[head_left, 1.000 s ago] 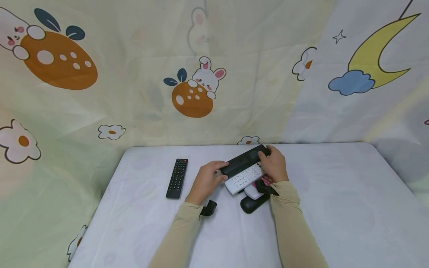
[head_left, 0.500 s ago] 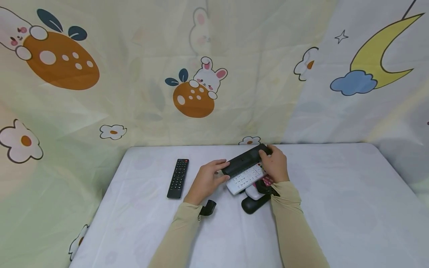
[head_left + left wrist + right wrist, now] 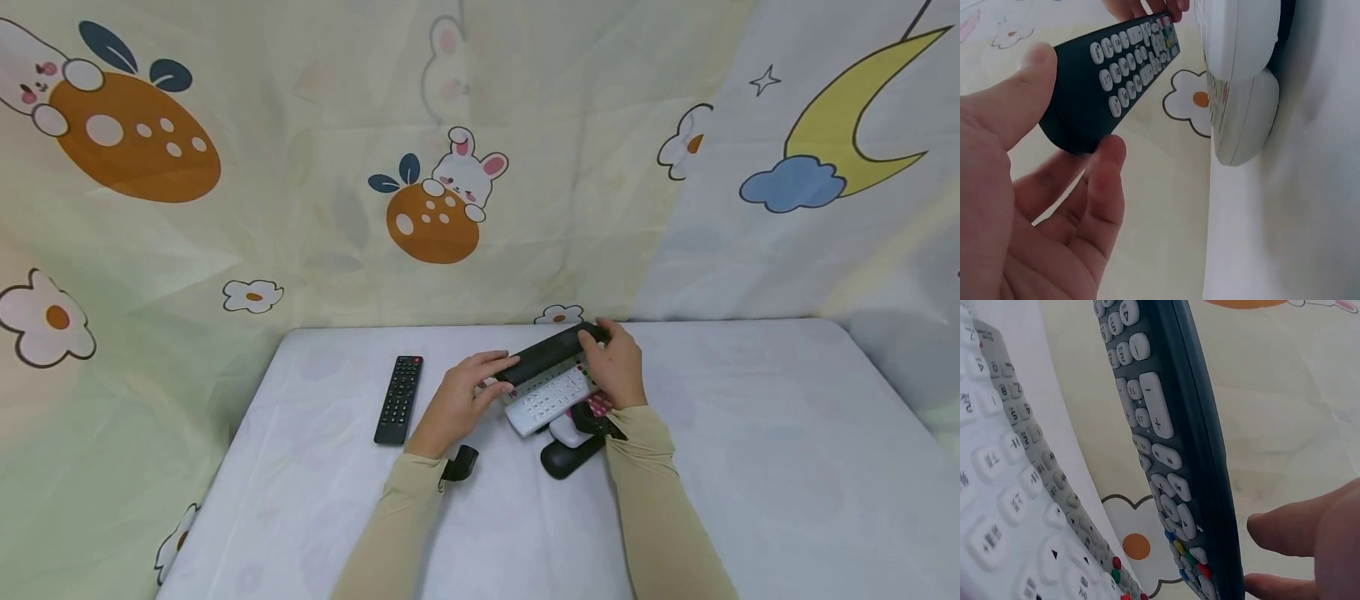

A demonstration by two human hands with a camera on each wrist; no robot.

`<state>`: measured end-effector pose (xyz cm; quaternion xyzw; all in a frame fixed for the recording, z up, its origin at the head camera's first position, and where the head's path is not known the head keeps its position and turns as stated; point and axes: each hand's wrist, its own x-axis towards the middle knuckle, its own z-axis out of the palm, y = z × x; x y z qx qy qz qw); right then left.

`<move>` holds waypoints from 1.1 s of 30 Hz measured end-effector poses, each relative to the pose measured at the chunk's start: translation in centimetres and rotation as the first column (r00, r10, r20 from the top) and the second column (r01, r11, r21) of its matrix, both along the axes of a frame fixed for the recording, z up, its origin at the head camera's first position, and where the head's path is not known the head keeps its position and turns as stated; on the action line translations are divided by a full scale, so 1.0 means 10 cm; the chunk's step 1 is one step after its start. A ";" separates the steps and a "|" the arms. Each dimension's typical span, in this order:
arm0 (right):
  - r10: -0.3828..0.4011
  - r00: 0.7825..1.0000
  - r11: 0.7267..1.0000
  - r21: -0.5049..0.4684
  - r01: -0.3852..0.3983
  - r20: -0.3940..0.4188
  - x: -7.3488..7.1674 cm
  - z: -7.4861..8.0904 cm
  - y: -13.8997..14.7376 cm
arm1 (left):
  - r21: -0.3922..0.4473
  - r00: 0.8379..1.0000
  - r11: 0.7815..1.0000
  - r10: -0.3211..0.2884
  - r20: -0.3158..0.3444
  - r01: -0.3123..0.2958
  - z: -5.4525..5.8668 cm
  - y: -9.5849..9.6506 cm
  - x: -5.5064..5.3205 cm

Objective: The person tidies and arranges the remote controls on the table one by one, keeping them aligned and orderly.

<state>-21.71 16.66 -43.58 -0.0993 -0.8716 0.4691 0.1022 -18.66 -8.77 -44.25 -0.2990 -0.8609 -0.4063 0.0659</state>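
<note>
A black remote control (image 3: pixel 551 352) with pale grey buttons is raised on edge above a pile of remotes, its back towards the head camera. My left hand (image 3: pixel 457 400) pinches its lower left end; in the left wrist view the thumb and a fingertip (image 3: pixel 1110 150) touch opposite edges. At the upper right end, my right hand (image 3: pixel 618 367) holds it between thumb and fingers, partly out of the right wrist view. Just below lies a white remote (image 3: pixel 551 402), with a second pale remote (image 3: pixel 1029 419) behind it.
Under my right wrist lie a remote with pink buttons (image 3: pixel 600 405), a rounded white one (image 3: pixel 566 431) and a black one (image 3: pixel 562 458), all partly hidden. Another black remote (image 3: pixel 398 400) lies apart on the left of the white-covered table (image 3: pixel 780 467). A printed cloth (image 3: pixel 570 208) hangs behind.
The held black remote has tilted up, baring more of the pale remote behind the white one. My left hand's fingers have shifted slightly along its end; my right hand stays nearly in place.
</note>
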 end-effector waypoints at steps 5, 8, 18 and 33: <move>0.005 0.999 0.995 -0.096 -0.009 -0.044 0.01 0.03 -0.03 | 0.006 1.000 1.000 -0.028 -0.012 0.028 0.01 -0.03 -0.01; 0.013 0.998 0.988 -0.150 -0.023 -0.068 0.02 0.04 -0.03 | -0.011 0.999 0.999 -0.035 -0.006 0.035 0.02 -0.04 0.00; 0.012 0.998 0.925 -0.379 -0.035 -0.062 0.01 0.08 -0.07 | -0.022 0.996 0.997 -0.075 0.047 0.076 0.06 -0.04 0.04; 0.035 0.991 0.841 -0.533 -0.099 -0.129 -0.02 0.07 -0.14 | 0.070 0.975 0.979 -0.198 0.103 0.191 0.10 -0.05 0.06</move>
